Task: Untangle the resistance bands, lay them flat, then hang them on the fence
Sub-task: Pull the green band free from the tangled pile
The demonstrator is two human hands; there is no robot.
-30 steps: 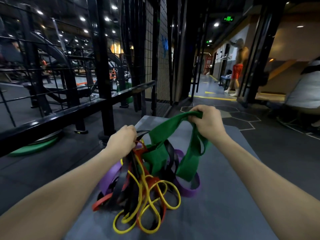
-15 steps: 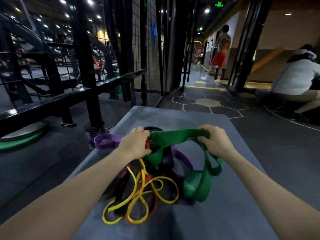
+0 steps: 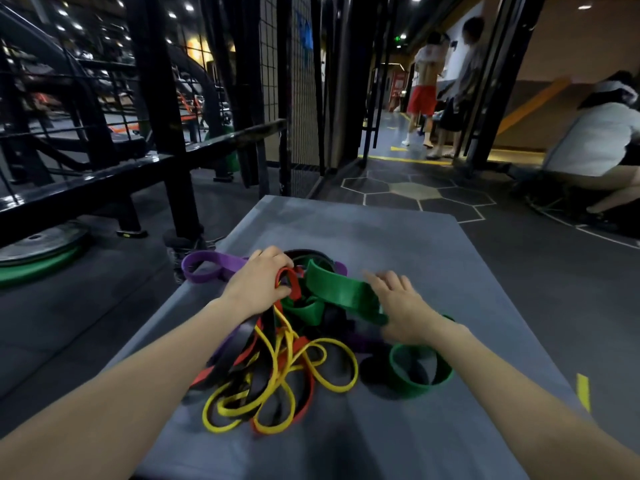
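A tangled heap of resistance bands lies on a grey mat (image 3: 398,237). The wide green band (image 3: 341,293) runs across the top and curls into a loop at the right. A purple band (image 3: 207,268) sticks out to the left, and thin yellow bands (image 3: 277,375) with red and black ones spread toward me. My left hand (image 3: 258,284) has its fingers closed on a red band (image 3: 292,280) at the top of the heap. My right hand (image 3: 398,306) rests on the green band with its fingers spread. The black metal fence (image 3: 104,174) stands along the left.
Weight plates (image 3: 38,247) lie on the floor at the left beyond the fence. A wire mesh panel (image 3: 298,98) rises behind the mat. Two people stand in the corridor ahead, and another person (image 3: 595,143) crouches at the right. A yellow tape mark (image 3: 583,391) is on the mat's right edge.
Both hands have come down to the heap. My right hand has let go of the green band, which now lies on the pile. My left hand has closed on the red band.
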